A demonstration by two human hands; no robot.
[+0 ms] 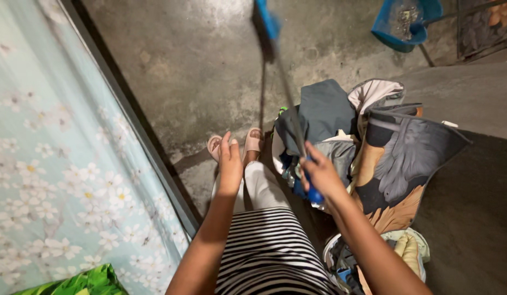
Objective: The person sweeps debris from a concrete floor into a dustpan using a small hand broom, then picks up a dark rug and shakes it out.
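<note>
The right hand (321,173) is closed around the blue end of a long broom handle (289,101), which reaches forward over the concrete floor (199,71); the left hand (230,163) is open and holds nothing. A pile of clothes (368,142) lies just right of the handle; a blue dustpan (398,24) sits far ahead.

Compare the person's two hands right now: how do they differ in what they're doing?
The right hand is closed around the blue-gripped broom handle, while the left hand holds nothing, fingers straight and together. The right hand sits over the pile of clothes; the left hand hangs over the person's legs, near the pink sandals. Both are bare and extended forward.
</note>
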